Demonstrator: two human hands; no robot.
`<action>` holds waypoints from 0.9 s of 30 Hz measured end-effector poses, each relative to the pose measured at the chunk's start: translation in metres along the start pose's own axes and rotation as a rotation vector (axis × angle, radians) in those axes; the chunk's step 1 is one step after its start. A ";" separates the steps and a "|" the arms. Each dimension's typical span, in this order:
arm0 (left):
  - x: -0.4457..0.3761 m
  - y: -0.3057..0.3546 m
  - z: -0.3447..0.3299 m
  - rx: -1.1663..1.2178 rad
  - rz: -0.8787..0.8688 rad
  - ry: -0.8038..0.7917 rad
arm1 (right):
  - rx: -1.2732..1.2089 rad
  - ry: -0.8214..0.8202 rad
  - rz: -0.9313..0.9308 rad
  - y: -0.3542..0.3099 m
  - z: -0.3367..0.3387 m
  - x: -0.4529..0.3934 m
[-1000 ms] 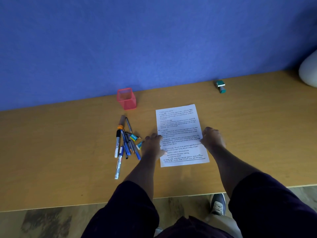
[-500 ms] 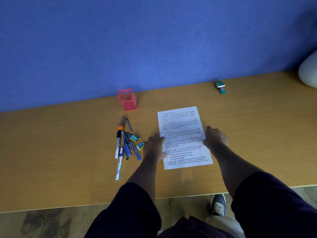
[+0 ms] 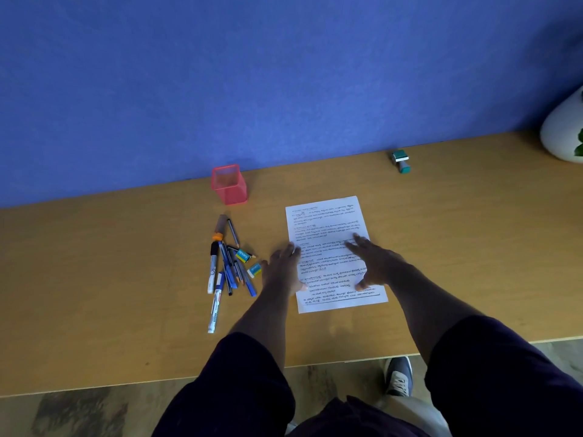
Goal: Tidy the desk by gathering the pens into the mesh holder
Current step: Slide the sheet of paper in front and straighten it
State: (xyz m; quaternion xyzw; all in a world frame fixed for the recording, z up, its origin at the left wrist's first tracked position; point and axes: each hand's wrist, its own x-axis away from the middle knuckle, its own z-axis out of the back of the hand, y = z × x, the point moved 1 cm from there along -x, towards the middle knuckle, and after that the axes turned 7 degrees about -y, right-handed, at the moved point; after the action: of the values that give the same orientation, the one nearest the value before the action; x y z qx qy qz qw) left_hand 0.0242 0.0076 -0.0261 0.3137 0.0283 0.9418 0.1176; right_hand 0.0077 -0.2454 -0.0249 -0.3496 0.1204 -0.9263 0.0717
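A heap of several pens and markers (image 3: 225, 266) lies on the wooden desk (image 3: 110, 279), left of a printed sheet of paper (image 3: 328, 222). The pink mesh holder (image 3: 229, 184) stands upright and looks empty, against the blue wall behind the heap. My left hand (image 3: 282, 269) lies flat at the sheet's left edge, fingers straight, just right of the pens. My right hand (image 3: 375, 263) is spread flat on the middle of the sheet. Neither hand holds anything.
Two small erasers (image 3: 243, 255) (image 3: 254, 270) sit at the right side of the pen heap. A green stamp (image 3: 400, 160) lies far right near the wall. A white pot (image 3: 564, 127) stands at the right edge. The desk's front edge runs near my arms.
My right hand has slid from the sheet's right edge onto its middle, fingers spread. The left hand stays at the sheet's left edge. The sheet has shifted slightly away from me.
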 end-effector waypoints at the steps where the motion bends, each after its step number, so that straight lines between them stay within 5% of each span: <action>1: 0.000 0.000 0.000 -0.002 0.002 -0.002 | 0.005 0.007 -0.003 -0.002 0.000 0.000; 27: -0.012 0.013 0.017 -0.193 0.019 -0.018 | 0.212 -0.015 -0.119 -0.030 0.010 -0.006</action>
State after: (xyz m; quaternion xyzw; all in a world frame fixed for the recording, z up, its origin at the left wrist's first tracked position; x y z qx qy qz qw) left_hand 0.0409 -0.0084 -0.0177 0.3096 -0.0664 0.9384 0.1385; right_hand 0.0174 -0.2169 -0.0137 -0.3537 0.0004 -0.9338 0.0539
